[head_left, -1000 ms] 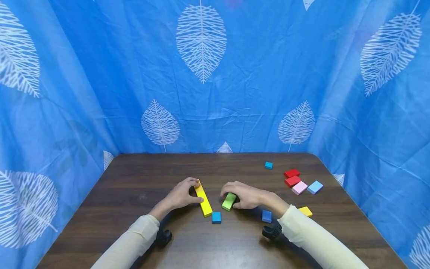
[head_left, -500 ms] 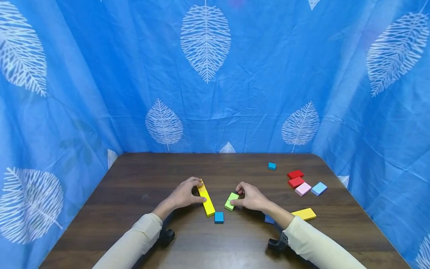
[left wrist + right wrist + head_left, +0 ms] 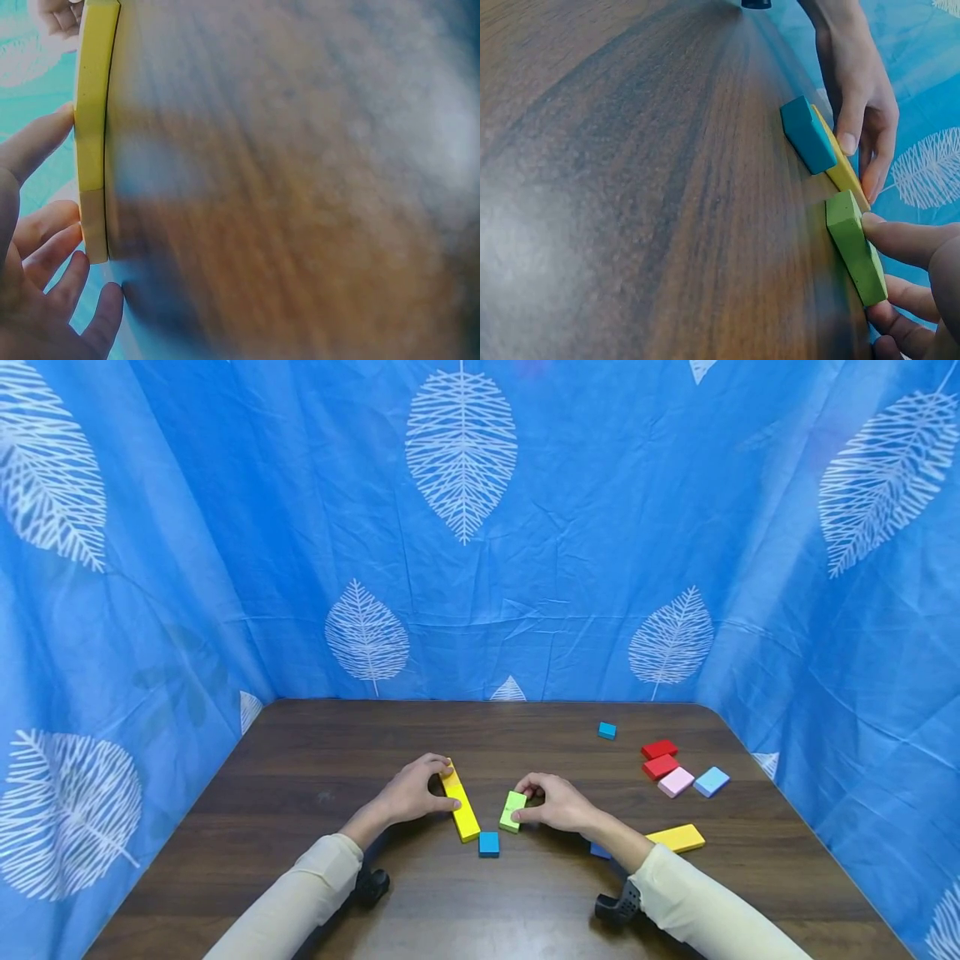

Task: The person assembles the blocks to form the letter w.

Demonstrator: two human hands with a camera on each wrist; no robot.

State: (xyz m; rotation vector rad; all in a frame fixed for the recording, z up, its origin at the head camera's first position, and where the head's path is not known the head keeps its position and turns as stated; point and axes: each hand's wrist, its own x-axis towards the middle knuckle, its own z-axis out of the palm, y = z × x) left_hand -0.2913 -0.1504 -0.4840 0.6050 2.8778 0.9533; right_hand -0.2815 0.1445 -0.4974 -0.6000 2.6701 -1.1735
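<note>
My left hand (image 3: 408, 793) holds a long yellow block (image 3: 460, 806), with its thumb on the near part and its fingers at the darker yellow far end. A seam near that end shows in the left wrist view. To the right, my right hand (image 3: 558, 804) grips a light green block (image 3: 512, 812) between thumb and fingers, low at the tabletop. In the right wrist view, the thumb touches one end of the green block (image 3: 855, 247) and fingertips the other. A small blue block (image 3: 489, 844) sits by the near end of the yellow block.
On the wooden table (image 3: 337, 735), two red blocks (image 3: 660, 767), a pink block (image 3: 677, 782) and a light blue block (image 3: 711, 782) lie right. Farther back is another blue block (image 3: 607, 730). A yellow-orange block (image 3: 677, 838) and a partly hidden blue block (image 3: 600, 851) lie by the right forearm.
The green block has turned slightly, and its long side lies more upright in the head view. My right fingers have shifted on it. The left hand keeps its place on the yellow block.
</note>
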